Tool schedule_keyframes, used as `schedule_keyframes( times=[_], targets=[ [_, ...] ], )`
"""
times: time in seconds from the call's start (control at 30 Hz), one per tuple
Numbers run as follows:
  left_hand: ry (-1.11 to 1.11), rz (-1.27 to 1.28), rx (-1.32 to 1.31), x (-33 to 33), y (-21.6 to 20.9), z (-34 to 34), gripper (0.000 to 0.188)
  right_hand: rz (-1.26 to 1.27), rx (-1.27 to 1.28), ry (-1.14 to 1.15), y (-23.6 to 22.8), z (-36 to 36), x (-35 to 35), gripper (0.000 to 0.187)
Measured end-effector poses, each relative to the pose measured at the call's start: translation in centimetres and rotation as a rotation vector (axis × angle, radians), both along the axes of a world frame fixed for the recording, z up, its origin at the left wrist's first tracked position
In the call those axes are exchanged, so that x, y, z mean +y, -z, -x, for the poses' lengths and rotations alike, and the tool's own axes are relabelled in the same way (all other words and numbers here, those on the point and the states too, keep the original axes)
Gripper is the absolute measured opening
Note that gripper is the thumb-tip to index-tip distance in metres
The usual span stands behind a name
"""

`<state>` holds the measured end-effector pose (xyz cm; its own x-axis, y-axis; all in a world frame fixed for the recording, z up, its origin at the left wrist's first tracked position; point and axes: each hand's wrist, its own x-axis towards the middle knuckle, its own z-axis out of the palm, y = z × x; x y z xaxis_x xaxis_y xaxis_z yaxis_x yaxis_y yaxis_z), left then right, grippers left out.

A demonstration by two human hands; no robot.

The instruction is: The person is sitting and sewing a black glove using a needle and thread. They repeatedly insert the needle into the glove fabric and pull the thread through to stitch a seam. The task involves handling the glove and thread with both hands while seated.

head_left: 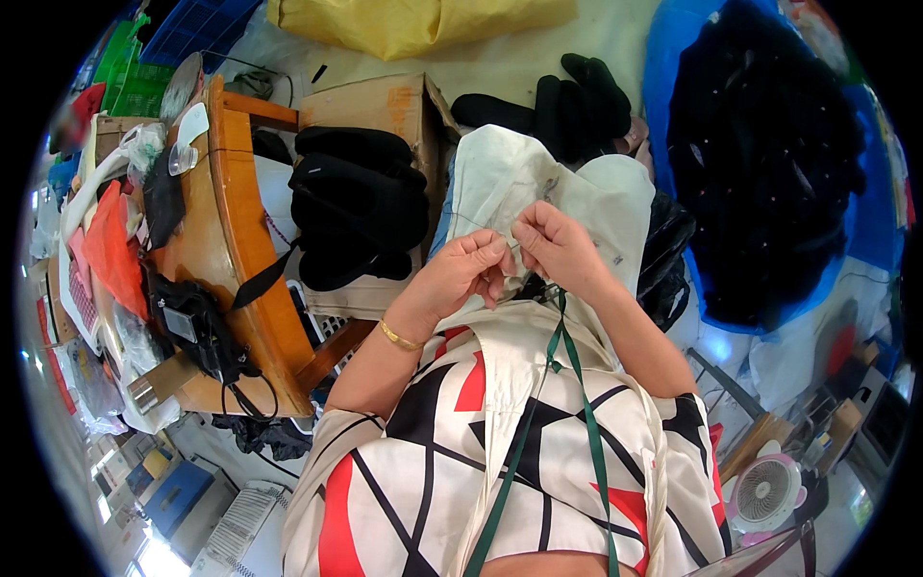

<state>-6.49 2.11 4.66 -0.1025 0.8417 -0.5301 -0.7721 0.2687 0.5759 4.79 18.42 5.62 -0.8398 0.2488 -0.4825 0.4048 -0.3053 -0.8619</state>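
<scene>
My left hand and my right hand meet over my lap, each with thumb and index finger pinched together. A thin dark line, like thread, runs near the fingertips; what they pinch is too small to make out. Under both hands lies an off-white cloth with a few dark marks, spread over my knees. A dark green cord hangs down my front and ends close below my right hand. A gold bracelet circles my left wrist.
Black soft shoe-shaped pieces lie on a cardboard box at left, beside an orange wooden table with a black bag. More black pieces lie ahead. A blue bag of black items stands right, a fan lower right.
</scene>
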Motion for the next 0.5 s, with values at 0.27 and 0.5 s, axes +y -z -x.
schedule_keyframes(
  times=[0.27,0.5],
  targets=[
    [0.128,-0.005,0.912,-1.9,-1.7,-0.3,0.021,0.218,0.009,-0.124,0.3,1.1,-0.9,0.013],
    [0.23,0.155,1.605,-1.8,-3.0,-1.5,0.016,0.125,0.0,-0.103,1.2,1.2,-1.8,0.014]
  ],
)
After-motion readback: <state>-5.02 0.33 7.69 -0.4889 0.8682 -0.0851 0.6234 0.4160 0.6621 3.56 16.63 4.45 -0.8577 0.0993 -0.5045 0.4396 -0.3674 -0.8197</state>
